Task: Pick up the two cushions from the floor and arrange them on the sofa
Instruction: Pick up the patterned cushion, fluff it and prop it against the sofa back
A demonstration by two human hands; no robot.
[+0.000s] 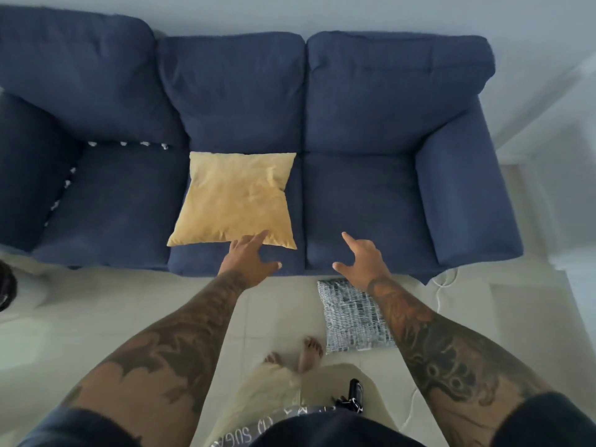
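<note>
A yellow cushion (235, 201) lies flat on the middle seat of the dark blue sofa (371, 195). My left hand (250, 254) hovers open at the cushion's near edge, one fingertip at or just over it, holding nothing. My right hand (361, 258) is open above the front of the right seat, fingers spread. A grey and white patterned cushion (351, 317) lies on the pale tiled floor just in front of the sofa; my right forearm covers part of it.
A white cable (440, 293) runs over the floor by the sofa's right front corner. My bare feet (309, 350) stand close to the patterned cushion. A dark object (6, 285) sits at the left edge. White walls surround the sofa.
</note>
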